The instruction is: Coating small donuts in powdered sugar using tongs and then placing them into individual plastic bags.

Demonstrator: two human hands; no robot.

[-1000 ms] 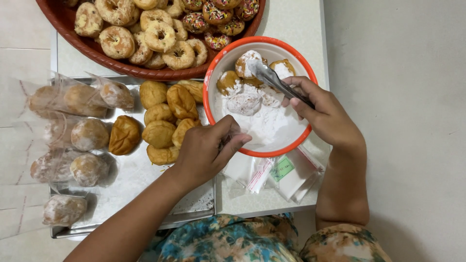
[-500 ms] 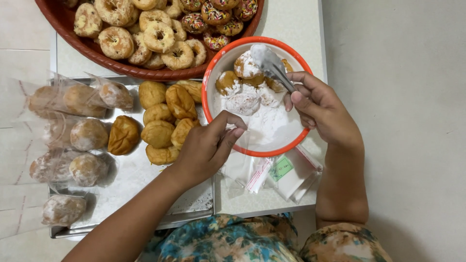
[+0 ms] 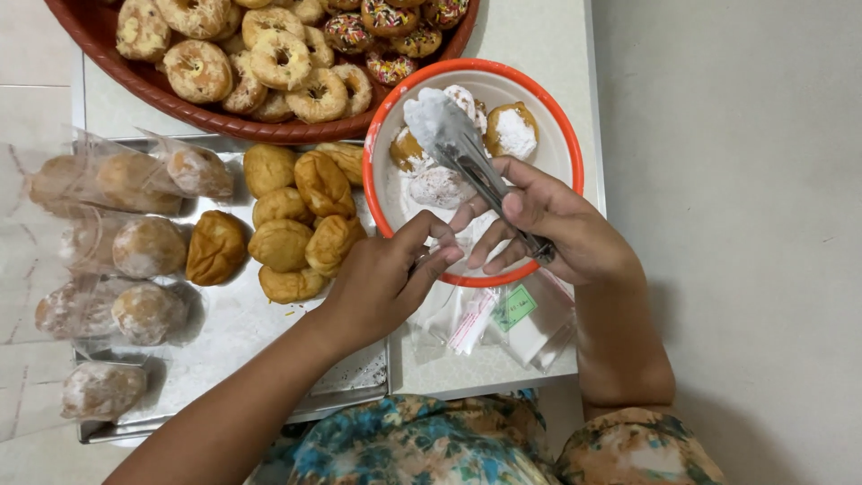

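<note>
Right hand (image 3: 561,229), centre-right of frame: fingers (image 3: 489,205) clenched round the handles of metal tongs (image 3: 467,157); tong tips point to the upper left, caked in white powder, over the bowl's middle. Left hand (image 3: 386,283), centre: fingers curled at the near rim of the orange-rimmed bowl (image 3: 561,148), thumb and forefinger seemingly pinched on the edge; grip partly hidden, so can't confirm. Bowl sits at upper centre on the white bench (image 3: 539,40); holds white powder and about 4 powdered doughnuts (image 3: 514,130). Left of the bowl, metal tray (image 3: 233,332) carries 7 or so plain brown buns (image 3: 296,229) in a cluster; 1 more sits just apart to their left. Far left of the tray: bagged powdered buns (image 3: 135,247) in clear plastic, stacked top to bottom. Upper left: big red tray (image 3: 99,36) of ring doughnuts (image 3: 278,58), sprinkled ones at its right end. Below the bowl, lower centre: clear zip bags (image 3: 512,319), flat on the bench, touching the bowl's rim.
</note>
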